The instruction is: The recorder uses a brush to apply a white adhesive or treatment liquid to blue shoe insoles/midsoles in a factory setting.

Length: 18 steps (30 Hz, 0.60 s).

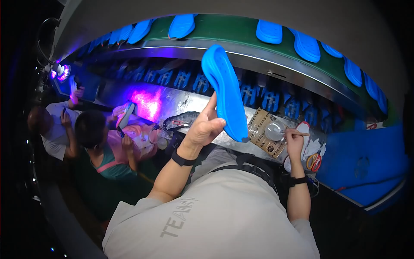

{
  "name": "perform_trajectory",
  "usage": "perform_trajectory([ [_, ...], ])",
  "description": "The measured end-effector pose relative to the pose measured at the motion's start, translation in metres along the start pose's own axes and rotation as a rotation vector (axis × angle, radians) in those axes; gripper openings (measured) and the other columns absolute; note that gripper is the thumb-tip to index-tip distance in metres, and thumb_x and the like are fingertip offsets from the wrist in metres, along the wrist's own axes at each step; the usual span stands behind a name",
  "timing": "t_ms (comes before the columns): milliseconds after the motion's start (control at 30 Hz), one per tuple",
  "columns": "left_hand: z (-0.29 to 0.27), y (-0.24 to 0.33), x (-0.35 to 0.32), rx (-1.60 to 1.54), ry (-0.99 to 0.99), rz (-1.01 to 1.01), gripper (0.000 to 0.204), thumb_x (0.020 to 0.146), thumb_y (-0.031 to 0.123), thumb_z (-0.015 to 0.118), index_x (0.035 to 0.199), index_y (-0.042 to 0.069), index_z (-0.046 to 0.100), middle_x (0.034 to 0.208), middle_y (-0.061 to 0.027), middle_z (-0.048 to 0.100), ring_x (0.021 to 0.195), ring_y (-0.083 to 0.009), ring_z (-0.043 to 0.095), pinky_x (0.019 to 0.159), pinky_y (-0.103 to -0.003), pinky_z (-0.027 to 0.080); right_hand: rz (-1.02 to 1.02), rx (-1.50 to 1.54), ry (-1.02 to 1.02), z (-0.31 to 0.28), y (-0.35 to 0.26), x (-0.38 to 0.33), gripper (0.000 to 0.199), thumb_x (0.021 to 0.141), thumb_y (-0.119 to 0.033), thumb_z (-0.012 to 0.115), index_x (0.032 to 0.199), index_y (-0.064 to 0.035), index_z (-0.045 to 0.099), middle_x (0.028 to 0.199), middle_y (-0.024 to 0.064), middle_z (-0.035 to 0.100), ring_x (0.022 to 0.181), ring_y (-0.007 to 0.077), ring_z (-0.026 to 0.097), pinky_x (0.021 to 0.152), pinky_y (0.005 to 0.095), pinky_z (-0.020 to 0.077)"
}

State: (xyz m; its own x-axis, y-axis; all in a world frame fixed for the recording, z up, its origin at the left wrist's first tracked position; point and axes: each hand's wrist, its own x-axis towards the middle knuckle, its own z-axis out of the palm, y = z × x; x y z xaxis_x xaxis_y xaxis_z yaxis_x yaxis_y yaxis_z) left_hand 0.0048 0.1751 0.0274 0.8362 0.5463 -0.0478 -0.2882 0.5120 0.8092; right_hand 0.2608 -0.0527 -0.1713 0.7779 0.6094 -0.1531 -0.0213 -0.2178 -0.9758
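Note:
My left hand (203, 128) grips a bright blue shoe sole (228, 95), holding it up at a slant above the bench with its dark-tipped end down. The thumb lies along its near edge and the fingers go behind it. On the right, my right hand (294, 143) is closed on a thin wooden-handled brush (299, 133). The brush's working end reaches over a round pale dish (274, 130), and its bristles cannot be made out. Under the dish lies a printed brown cardboard sheet (262, 139). Beside my right hand is a white shoe (303, 127) with a red edge.
Blue soles ride on a green conveyor belt (224, 26) above the metal bench (189, 100). A dark shoe upper (180, 120) lies left of my left hand. Scissors (315, 162) rest at the right. Two co-workers (101, 142) sit at the left near a purple lamp (63, 73).

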Motion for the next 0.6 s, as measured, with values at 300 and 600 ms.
perform_trajectory([
  [300, 0.019, -0.007, -0.029, -0.040, -0.049, -0.150, 0.111, 0.078, 0.021, 0.080, 0.159, 0.007, 0.006, 0.142, -0.0157, 0.046, 0.127, -0.0265, 0.052, 0.107, -0.042, 0.044, -0.275, 0.247, -0.200, 0.035, -0.197, -0.044, 0.017, 0.097, -0.010, 0.062, 0.108, 0.0017, 0.068, 0.094, 0.0072, 0.069, 0.082, 0.0101, 0.065, 0.071, 0.0211, 0.0490],
  [600, 0.034, -0.009, -0.034, 0.053, -0.117, -0.144, 0.109, 0.080, 0.014, 0.076, 0.159, 0.005, 0.000, 0.142, -0.0198, 0.046, 0.127, -0.0256, 0.051, 0.107, -0.040, 0.043, -0.423, 0.142, -0.229, 0.050, -0.220, -0.033, 0.016, 0.092, -0.005, 0.065, 0.106, 0.0021, 0.070, 0.091, 0.0087, 0.071, 0.081, 0.0134, 0.067, 0.075, 0.0253, 0.0514],
])
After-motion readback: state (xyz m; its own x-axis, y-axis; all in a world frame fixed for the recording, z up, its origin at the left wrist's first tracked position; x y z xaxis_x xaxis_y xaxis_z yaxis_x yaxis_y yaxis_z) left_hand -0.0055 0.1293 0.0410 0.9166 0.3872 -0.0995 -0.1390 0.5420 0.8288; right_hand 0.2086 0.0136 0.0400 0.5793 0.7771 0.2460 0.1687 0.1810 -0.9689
